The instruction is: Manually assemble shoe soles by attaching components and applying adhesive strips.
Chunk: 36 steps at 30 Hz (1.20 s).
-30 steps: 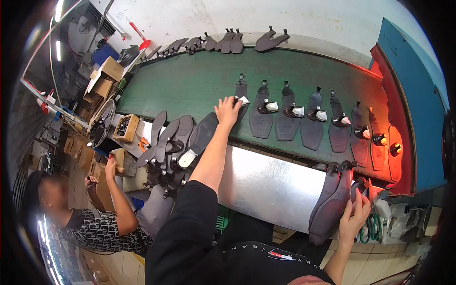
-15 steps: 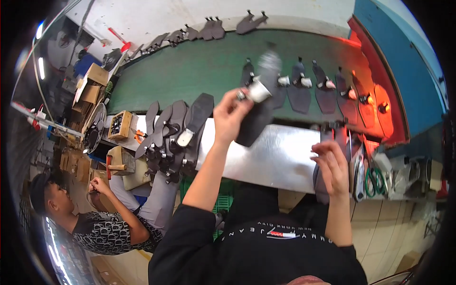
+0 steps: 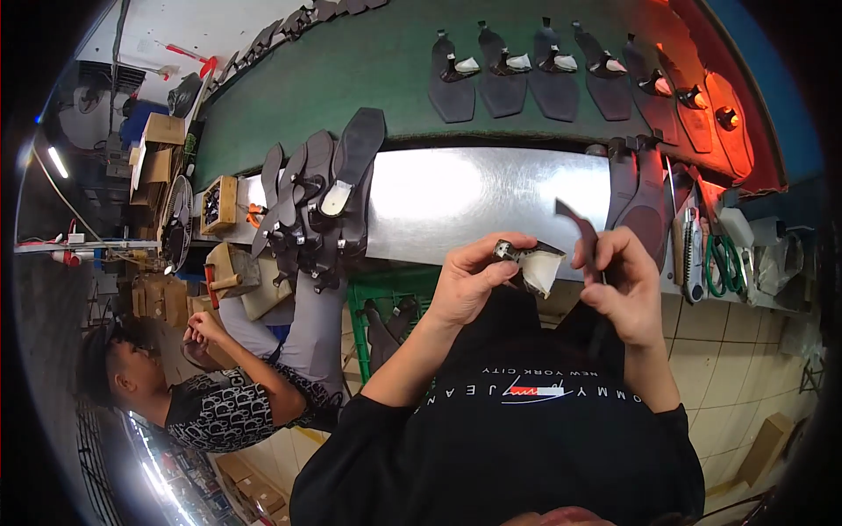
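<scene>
In front of my body, my left hand (image 3: 491, 280) is closed around a dark sandal strap piece (image 3: 517, 252) with a white tab (image 3: 542, 272) hanging from it. Beside it, my right hand (image 3: 624, 285) pinches a thin, curved dark sole (image 3: 586, 232), seen nearly edge-on. Whether the strap piece and the sole are joined, I cannot tell. Just beyond my hands lies a shiny metal worktop (image 3: 491, 197). To its left, a pile of dark soles with straps (image 3: 307, 202) overlaps its edge, and one strap there carries a cream pad (image 3: 336, 199).
A row of several sandals (image 3: 554, 83) lies on the green belt (image 3: 333, 83), its right end under red light. Dark soles (image 3: 647, 197), a utility knife (image 3: 691, 263) and green-handled scissors (image 3: 722, 263) lie at right. A seated person (image 3: 219, 399) works at left, near a green crate (image 3: 361, 337).
My left hand has come back from over the belt toward my body. My right hand has closed on a dark sole and moved nearer the left. The view has tilted down.
</scene>
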Each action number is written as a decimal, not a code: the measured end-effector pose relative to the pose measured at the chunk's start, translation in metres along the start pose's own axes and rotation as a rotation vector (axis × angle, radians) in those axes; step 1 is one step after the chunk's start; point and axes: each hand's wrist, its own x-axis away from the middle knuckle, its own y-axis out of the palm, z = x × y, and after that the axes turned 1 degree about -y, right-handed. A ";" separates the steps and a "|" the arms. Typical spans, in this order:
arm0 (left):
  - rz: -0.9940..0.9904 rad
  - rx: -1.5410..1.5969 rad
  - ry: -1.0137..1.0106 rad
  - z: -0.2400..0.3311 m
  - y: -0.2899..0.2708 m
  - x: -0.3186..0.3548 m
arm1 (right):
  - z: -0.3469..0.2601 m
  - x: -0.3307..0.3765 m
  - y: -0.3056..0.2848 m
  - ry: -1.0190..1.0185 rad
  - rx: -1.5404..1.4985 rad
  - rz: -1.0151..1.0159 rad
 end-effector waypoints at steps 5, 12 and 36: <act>0.071 0.112 -0.004 -0.006 -0.006 0.006 | -0.003 0.011 0.018 -0.072 0.401 0.090; 0.033 0.107 0.061 -0.003 -0.004 0.006 | 0.001 0.014 0.023 -0.184 0.519 0.047; 0.044 -0.051 0.065 0.004 -0.001 0.007 | 0.000 0.011 0.026 -0.221 0.587 0.034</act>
